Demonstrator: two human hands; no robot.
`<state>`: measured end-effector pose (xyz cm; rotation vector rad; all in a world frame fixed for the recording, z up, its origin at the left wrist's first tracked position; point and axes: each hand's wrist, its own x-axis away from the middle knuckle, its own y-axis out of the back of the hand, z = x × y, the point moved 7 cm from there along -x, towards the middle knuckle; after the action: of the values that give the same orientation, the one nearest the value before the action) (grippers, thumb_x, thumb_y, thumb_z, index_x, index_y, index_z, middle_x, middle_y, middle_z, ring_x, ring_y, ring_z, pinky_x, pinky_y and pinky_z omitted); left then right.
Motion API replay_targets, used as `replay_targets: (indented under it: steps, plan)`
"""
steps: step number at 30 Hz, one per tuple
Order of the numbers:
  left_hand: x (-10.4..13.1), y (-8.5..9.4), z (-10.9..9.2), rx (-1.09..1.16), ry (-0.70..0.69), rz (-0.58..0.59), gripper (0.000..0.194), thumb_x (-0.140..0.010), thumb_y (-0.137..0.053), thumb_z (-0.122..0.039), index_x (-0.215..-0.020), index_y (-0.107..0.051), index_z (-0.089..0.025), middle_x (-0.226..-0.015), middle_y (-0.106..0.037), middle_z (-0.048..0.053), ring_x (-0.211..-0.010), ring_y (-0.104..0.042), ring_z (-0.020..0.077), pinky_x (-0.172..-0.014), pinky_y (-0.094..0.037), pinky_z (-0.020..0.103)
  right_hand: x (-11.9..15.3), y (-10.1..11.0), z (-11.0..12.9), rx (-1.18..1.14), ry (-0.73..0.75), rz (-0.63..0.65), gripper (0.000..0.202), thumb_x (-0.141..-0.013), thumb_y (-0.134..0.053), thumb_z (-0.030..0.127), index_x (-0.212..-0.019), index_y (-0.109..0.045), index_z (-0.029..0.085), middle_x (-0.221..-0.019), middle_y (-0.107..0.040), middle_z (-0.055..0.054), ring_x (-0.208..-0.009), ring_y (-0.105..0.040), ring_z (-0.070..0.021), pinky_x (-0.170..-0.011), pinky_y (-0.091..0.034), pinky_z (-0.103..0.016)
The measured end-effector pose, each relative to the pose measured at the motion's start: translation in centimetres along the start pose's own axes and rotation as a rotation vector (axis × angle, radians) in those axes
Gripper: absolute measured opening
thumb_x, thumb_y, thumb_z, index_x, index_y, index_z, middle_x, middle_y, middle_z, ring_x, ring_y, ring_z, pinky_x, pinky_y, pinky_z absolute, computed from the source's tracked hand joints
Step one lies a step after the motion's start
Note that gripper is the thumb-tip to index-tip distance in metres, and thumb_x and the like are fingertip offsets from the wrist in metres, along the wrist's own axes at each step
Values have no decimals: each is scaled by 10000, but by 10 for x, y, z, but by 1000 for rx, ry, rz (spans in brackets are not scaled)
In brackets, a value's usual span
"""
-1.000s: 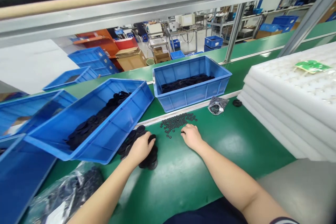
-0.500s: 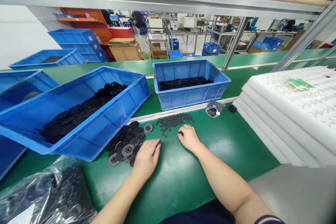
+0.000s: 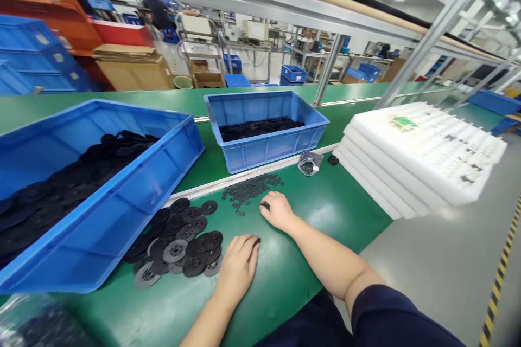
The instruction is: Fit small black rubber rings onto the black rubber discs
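- At the near left edge, a clear bag (image 3: 44,322) of dark contents is being partly cut off from view.
- By the left hand (image 3: 238,268), a small dark piece (image 3: 257,241) is being pinched between thumb and fingers, just above the green desk (image 3: 285,274).
- To its left, black discs (image 3: 175,249), some greyer, are being supported by the desk in an overlapping pile.
- The right hand (image 3: 278,210) is being held curled and narrow; a dark bit is being shown at its fingertips, but whether it is gripped cannot be told.
- Just beyond, small dark rings (image 3: 250,188) are being spread in a loose patch.
- More black discs are being contained in the tilted-looking left blue bin (image 3: 138,198).
- Farther back, an open small bag (image 3: 310,164) is being seen near the middle blue bin (image 3: 272,153), where dark pieces are being held.
- On the right, a green packet (image 3: 405,122) is being carried by stacked white foam (image 3: 366,168).
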<state>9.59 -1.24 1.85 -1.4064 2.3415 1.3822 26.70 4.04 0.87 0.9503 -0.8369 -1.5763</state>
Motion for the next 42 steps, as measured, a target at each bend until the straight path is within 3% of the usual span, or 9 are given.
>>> replay_targets:
  steps: [7,10,14,17,20,25,30,36,42]
  plan:
    - [2,4,3,-101,-54,-90,123,-929,-526,-252,-974,-638,-224,-912,-677,81,-852,-640,244,-815,-516,393,-10,21,-12,18,-14,-14,44,-838,-682,210,-861,-718,200,-860,-682,-15,-853,-617,-146,-818,-453,-238]
    - [0,2,3,-152,-87,-106,109,-929,-528,-263,-970,-620,-223,-905,-668,80,-848,-641,246,-831,-508,396,-20,55,-50,49,-102,-85,104,-881,-633,233,-928,-718,198,-941,-682,-32,-898,-615,-147,-834,-455,-231]
    - [-4,-1,1,-256,-71,-82,126,-942,-512,-277,-942,-610,-197,-891,-652,84,-837,-641,237,-810,-510,373,-24,97,-121,88,-300,-209,238,-944,-495,214,-1068,-687,148,-1118,-643,-122,-1020,-595,-207,-909,-448,-303]
    - [-7,-3,0,-333,-19,-50,157,-954,-493,-280,-937,-607,-173,-883,-642,84,-837,-639,228,-805,-512,357,-24,102,-163,84,-403,-225,254,-927,-487,192,-1066,-686,116,-1132,-626,-161,-1012,-604,-243,-889,-461,-337]
    - [-10,-4,-1,-389,31,-45,171,-961,-481,-292,-933,-600,-173,-848,-630,73,-820,-627,221,-791,-512,348,-25,96,-180,75,-428,-218,268,-925,-478,199,-1069,-685,109,-1121,-619,-173,-991,-611,-257,-870,-468,-351]
    - [-12,-5,-2,-449,88,-46,189,-973,-456,-303,-921,-588,-179,-823,-613,62,-792,-610,208,-773,-511,339,-22,87,-150,48,-257,-240,346,-966,-437,272,-1222,-622,131,-1196,-595,-162,-1048,-583,-254,-906,-451,-346]
    - [-12,-2,-3,-463,132,-85,223,-976,-444,-324,-920,-603,-177,-828,-638,72,-798,-627,210,-762,-525,336,-25,48,-100,47,11,-37,294,-950,-523,321,-1151,-657,152,-1084,-635,-121,-988,-583,-230,-889,-433,-325]
    - [-8,6,2,-319,200,-256,213,-959,-489,-315,-965,-640,-165,-878,-707,77,-796,-678,188,-771,-551,313,-31,33,-88,104,27,-42,208,-959,-507,245,-1041,-677,158,-1031,-641,-112,-943,-576,-220,-870,-404,-320]
    - [-35,4,13,-150,210,-304,229,-936,-499,-318,-944,-666,-162,-866,-727,90,-797,-693,199,-764,-563,331,-33,43,-86,126,-36,-155,178,-921,-538,201,-992,-684,129,-958,-655,-125,-914,-590,-225,-844,-423,-316]
